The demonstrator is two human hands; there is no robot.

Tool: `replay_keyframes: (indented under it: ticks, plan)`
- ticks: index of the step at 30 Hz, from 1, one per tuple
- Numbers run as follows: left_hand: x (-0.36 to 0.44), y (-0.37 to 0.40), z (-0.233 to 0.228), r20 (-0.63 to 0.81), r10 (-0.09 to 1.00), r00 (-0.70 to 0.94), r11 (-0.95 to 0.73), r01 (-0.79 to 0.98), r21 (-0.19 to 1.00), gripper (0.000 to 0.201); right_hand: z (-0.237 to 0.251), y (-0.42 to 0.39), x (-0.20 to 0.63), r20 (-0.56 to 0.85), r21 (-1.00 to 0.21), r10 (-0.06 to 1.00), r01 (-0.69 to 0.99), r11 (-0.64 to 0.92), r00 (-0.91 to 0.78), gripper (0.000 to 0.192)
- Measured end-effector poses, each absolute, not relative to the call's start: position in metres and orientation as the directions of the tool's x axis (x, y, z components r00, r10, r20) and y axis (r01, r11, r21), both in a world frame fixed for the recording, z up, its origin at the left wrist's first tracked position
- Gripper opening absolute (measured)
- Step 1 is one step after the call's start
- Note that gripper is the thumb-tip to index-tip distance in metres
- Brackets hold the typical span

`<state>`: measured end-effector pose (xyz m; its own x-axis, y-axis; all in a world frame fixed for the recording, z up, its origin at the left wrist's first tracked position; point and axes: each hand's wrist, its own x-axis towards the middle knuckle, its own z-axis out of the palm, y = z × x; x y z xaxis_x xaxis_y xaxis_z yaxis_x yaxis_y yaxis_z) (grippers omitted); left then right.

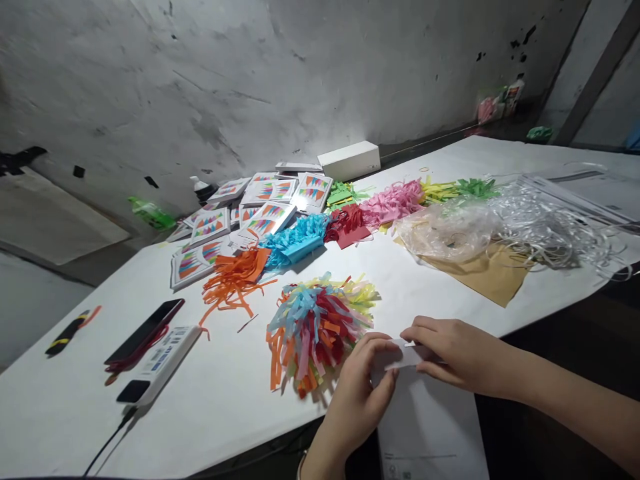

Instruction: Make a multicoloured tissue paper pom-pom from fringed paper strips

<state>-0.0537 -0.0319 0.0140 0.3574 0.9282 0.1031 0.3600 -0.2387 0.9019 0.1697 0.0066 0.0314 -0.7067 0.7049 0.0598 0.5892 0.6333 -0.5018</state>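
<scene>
At the table's front edge, my left hand (363,380) and my right hand (450,350) are close together, fingers closed on a white paper piece (407,357) that looks folded. Below them hangs a larger white printed panel (430,427) with small marks near its bottom; whether it joins the piece I hold, I cannot tell. Just beyond my left hand lies a multicolored tissue-paper tassel bunch (320,327), with blue, red, orange, pink and yellow strips fanned out on the white tabletop (225,407). My fingers hide part of the held paper.
Behind lie orange (237,273), blue (297,240), red (347,225) and pink tassels (393,202). Packs with flag pictures (270,191) and a white box (350,160) stand near the wall. Clear plastic (450,230), white string (545,223), a phone (145,333) and a power bank (160,367) lie about.
</scene>
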Motion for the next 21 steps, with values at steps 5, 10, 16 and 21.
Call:
replay_keyframes:
  ticks: [5, 10, 16, 21]
  plan:
    - [-0.054, -0.032, 0.013, 0.128, 0.922, 0.365, -0.256, 0.329, 0.909, 0.02, 0.024, 0.005, 0.167, 0.081, -0.419, 0.705, 0.618, 0.665, -0.705, 0.029]
    - [-0.053, -0.033, 0.013, 0.132, 0.92, 0.37, -0.255, 0.308, 0.916, 0.019, 0.02, 0.006, 0.168, 0.092, -0.374, 0.686, 0.613, 0.696, -0.722, 0.031]
    - [-0.054, -0.035, 0.014, 0.139, 0.914, 0.381, -0.269, 0.314, 0.911, 0.022, 0.024, 0.006, 0.169, 0.066, -0.341, 0.692, 0.635, 0.693, -0.719, 0.027]
    - [-0.051, -0.037, 0.014, 0.123, 0.921, 0.371, -0.265, 0.36, 0.894, 0.026, 0.032, 0.006, 0.165, 0.004, -0.34, 0.718, 0.674, 0.656, -0.696, 0.018]
